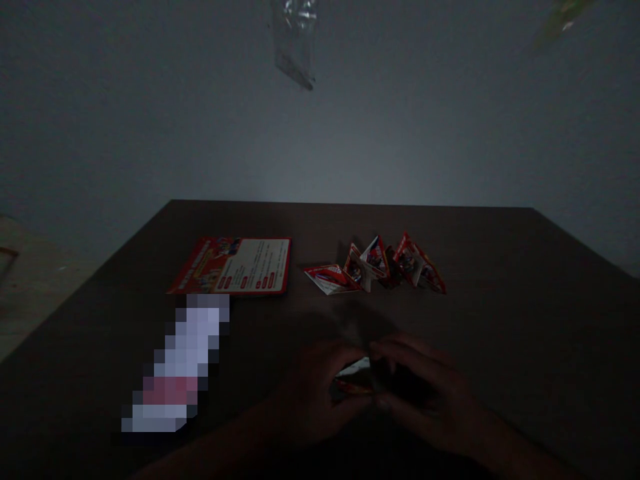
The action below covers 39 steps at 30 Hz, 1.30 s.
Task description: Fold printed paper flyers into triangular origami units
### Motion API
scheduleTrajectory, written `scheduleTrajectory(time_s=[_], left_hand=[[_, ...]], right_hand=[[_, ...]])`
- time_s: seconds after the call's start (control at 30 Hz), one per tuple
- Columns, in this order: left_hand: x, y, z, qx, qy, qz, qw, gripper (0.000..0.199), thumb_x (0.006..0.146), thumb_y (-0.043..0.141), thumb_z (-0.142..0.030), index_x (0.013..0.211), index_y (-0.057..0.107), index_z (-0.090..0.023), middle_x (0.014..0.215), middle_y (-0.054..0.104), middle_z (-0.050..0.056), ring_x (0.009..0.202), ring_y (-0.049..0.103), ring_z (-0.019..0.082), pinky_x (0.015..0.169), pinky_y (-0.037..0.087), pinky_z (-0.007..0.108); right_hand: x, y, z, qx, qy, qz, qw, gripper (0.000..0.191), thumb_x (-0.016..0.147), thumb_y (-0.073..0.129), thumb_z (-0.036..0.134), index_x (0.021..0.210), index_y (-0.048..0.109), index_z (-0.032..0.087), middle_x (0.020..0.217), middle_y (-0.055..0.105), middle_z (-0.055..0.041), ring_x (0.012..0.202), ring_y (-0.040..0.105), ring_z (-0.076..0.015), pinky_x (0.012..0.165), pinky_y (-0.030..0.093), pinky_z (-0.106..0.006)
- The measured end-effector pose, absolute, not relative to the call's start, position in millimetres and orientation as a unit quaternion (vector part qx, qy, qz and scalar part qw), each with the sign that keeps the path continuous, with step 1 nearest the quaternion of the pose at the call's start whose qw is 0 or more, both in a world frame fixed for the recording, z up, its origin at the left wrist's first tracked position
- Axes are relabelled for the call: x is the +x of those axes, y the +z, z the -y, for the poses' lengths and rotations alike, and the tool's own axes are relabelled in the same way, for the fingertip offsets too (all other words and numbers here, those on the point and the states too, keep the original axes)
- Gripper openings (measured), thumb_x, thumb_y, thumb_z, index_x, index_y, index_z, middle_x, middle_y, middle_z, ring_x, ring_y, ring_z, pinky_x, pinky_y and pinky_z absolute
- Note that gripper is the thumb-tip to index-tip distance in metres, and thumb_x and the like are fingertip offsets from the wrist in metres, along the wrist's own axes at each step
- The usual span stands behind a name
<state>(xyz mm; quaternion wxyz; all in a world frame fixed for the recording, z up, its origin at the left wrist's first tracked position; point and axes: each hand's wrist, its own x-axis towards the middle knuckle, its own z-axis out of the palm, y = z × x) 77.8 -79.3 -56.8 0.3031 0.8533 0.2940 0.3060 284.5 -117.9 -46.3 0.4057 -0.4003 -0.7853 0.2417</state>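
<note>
Low in the dim head view, my left hand [320, 383] curls around a small piece of folded paper [356, 368], pale with a red edge. Facing it from the right, my right hand [435, 387] has thumb and fingers bent towards the paper's right side. The fingertips of both hands nearly meet there, and shadow hides much of the paper. Beyond the hands lies a group of folded red and white paper pieces [375, 260] with pointed corners. To their left is a stack of flat red and white printed sheets [255, 267].
A pixelated, pale elongated object [187, 360] lies on the dark table [130, 287] at the left, just in front of the sheets. Behind the table's far edge is a grey wall [400, 133], with a clear plastic bag [295, 47] at the top.
</note>
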Motion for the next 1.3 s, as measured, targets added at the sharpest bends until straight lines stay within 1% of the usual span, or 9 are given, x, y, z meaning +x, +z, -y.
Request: scheduleTrajectory(time_s=[0.1,0.23,0.37,0.53,0.63,0.8,1.0,1.2,1.3], left_hand=[[79.2,-55.7,78.1,0.854,0.304,-0.290,0.306,0.031,0.079,0.069,-0.032,0.105,0.056,-0.020,0.091,0.068,0.003,0.079,0.064,0.016,0.071,0.047,0.026],[80.7,-56.4,76.5,0.857,0.302,-0.275,0.314,0.021,0.083,0.064,-0.031,0.097,0.059,-0.018,0.082,0.067,0.002,0.070,0.061,0.014,0.064,0.044,0.023],[80.9,-56.4,76.4,0.864,0.285,-0.271,0.314,0.018,0.085,0.062,-0.034,0.094,0.062,-0.018,0.078,0.066,0.002,0.067,0.060,0.013,0.063,0.043,0.023],[80.3,-56.2,76.1,0.868,0.253,-0.269,0.333,0.015,0.081,0.067,-0.030,0.084,0.065,-0.015,0.074,0.066,0.002,0.066,0.060,0.013,0.061,0.041,0.022],[79.7,-56.3,74.5,0.863,0.242,-0.262,0.357,0.016,0.080,0.067,-0.031,0.082,0.065,-0.015,0.072,0.065,0.002,0.064,0.059,0.013,0.059,0.040,0.021],[78.7,-54.2,72.4,0.845,0.254,-0.249,0.399,0.014,0.083,0.064,-0.028,0.087,0.067,-0.015,0.077,0.067,0.003,0.069,0.061,0.013,0.063,0.043,0.021],[80.9,-53.7,72.5,0.838,0.257,-0.252,0.410,0.015,0.083,0.064,-0.029,0.085,0.067,-0.015,0.077,0.067,0.003,0.069,0.061,0.013,0.063,0.044,0.021],[80.5,-52.2,72.7,0.822,0.261,-0.280,0.422,0.016,0.079,0.068,-0.029,0.085,0.067,-0.015,0.076,0.066,0.003,0.068,0.061,0.013,0.061,0.043,0.021],[79.6,-49.3,72.5,0.811,0.251,-0.302,0.435,0.015,0.081,0.065,-0.028,0.087,0.066,-0.014,0.075,0.065,0.002,0.066,0.059,0.012,0.059,0.041,0.020]], right_hand=[[283.6,-45.9,116.3,-0.382,0.227,0.797,0.409,0.040,0.081,0.065,0.017,0.120,0.055,0.019,0.103,0.061,-0.0095,0.090,0.062,-0.0179,0.072,0.054,-0.028],[281.4,-44.2,114.3,-0.368,0.225,0.797,0.423,0.033,0.083,0.062,0.013,0.115,0.060,0.021,0.097,0.064,-0.0079,0.084,0.064,-0.0166,0.067,0.055,-0.026],[279.1,-42.2,114.0,-0.380,0.234,0.787,0.426,0.028,0.083,0.061,0.014,0.111,0.062,0.019,0.093,0.065,-0.0083,0.080,0.064,-0.0168,0.064,0.055,-0.027],[277.7,-40.7,113.7,-0.387,0.278,0.782,0.401,0.013,0.084,0.062,0.013,0.095,0.067,0.015,0.080,0.065,-0.0071,0.070,0.062,-0.0145,0.059,0.051,-0.025],[277.2,-40.2,113.6,-0.390,0.296,0.776,0.398,0.008,0.084,0.062,0.014,0.090,0.067,0.015,0.076,0.064,-0.0064,0.068,0.061,-0.0138,0.058,0.049,-0.024],[278.4,-41.6,114.3,-0.389,0.300,0.775,0.397,0.007,0.083,0.062,0.013,0.088,0.066,0.016,0.075,0.064,-0.0057,0.067,0.060,-0.0136,0.057,0.047,-0.024],[280.7,-46.2,115.8,-0.382,0.303,0.781,0.391,0.016,0.081,0.062,0.009,0.094,0.063,0.018,0.080,0.064,-0.0054,0.072,0.061,-0.0145,0.060,0.047,-0.025],[280.1,-43.1,117.1,-0.400,0.298,0.766,0.404,0.011,0.080,0.059,0.009,0.085,0.062,0.017,0.075,0.062,-0.0041,0.066,0.059,-0.0140,0.056,0.044,-0.024],[281.4,-42.9,117.5,-0.414,0.297,0.750,0.423,0.010,0.080,0.058,0.009,0.082,0.060,0.018,0.072,0.060,-0.0033,0.063,0.057,-0.0136,0.054,0.043,-0.024]])
